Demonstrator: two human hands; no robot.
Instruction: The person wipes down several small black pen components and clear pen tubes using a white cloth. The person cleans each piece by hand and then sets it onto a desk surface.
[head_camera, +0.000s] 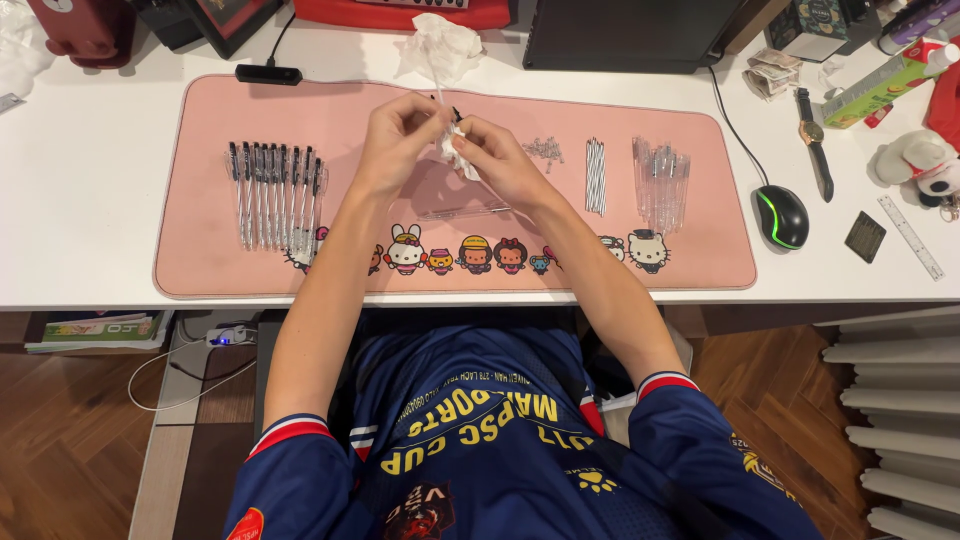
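Both hands, left hand (400, 135) and right hand (490, 150), pinch together on an upright refill (438, 85) and tissue (452, 150).

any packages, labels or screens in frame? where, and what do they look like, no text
Monitor: back edge of desk, centre-right; dark rectangular panel, nothing readable on it.
Green carton: far right of desk, lying tilted; long, light green with white.
Dark box: top right, beside the monitor; small, squarish, teal patterned, pale label.
Books: shelf under the desk, left; flat stack, green and white covers.
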